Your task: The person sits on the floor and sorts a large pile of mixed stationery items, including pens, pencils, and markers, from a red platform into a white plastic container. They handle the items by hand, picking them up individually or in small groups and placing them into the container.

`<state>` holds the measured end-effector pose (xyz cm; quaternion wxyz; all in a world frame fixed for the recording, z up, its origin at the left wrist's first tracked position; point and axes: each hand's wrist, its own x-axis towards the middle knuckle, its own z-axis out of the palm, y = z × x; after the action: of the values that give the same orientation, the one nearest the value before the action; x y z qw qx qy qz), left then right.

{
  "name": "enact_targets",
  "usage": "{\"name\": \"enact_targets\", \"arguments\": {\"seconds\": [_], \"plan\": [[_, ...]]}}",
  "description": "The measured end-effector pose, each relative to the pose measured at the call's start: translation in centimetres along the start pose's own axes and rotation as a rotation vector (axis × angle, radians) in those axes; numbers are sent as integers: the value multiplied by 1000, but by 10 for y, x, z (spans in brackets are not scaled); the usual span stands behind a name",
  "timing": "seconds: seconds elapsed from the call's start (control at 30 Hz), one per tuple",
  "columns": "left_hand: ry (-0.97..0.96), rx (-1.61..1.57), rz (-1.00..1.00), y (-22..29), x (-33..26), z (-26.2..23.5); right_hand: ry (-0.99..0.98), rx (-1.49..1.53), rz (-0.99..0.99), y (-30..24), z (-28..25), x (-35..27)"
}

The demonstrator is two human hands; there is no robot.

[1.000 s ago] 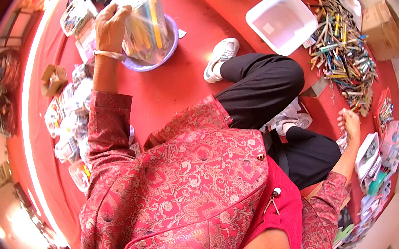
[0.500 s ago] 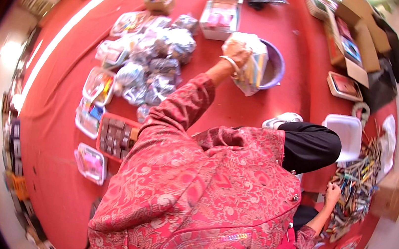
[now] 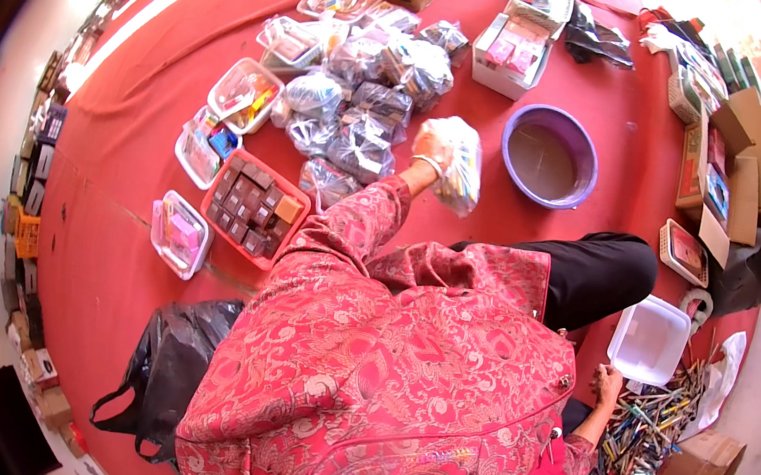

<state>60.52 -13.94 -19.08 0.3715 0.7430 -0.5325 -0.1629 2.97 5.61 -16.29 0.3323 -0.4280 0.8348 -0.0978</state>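
My left hand (image 3: 434, 145) is closed on the gathered top of a clear plastic bag (image 3: 460, 173) of long thin items, perhaps pens. The bag hangs over the red floor, between a heap of other filled plastic bags (image 3: 358, 107) and a purple bucket (image 3: 550, 156). At the lower right, my right hand (image 3: 608, 383) has its fingers curled by the near left corner of a white plastic tray (image 3: 649, 341). Beside that hand spreads a big pile of loose pens (image 3: 646, 432). Whatever its fingers hold is too small to make out.
To the left are a red crate of brown boxes (image 3: 256, 208) and several clear tubs (image 3: 244, 93). A black bag (image 3: 176, 355) lies near my left side. A white box (image 3: 512, 56) stands at the back; open cardboard boxes (image 3: 743, 182) and a carton (image 3: 698, 471) are on the right.
My left hand has brought the plastic bag away from the purple bucket, leftward toward the heap of bags. My right hand now sits close to the white tray's corner. The view has shifted.
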Motion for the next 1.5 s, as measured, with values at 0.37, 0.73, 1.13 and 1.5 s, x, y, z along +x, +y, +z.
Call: {"name": "enact_targets", "arguments": {"seconds": [0.37,0.73,1.13,1.5], "plan": [[-45,60,-239,-188,53,-119,-105,101,153,17,-8,-11],[-197,625,-503,-312,36,-215,-119,31,186,11,-6,-10],[-249,727,-668,-444,16,-261,-167,51,312,15,-29,-22],[-112,254,-778,-393,-16,-269,-155,125,263,51,-50,-21]]}}
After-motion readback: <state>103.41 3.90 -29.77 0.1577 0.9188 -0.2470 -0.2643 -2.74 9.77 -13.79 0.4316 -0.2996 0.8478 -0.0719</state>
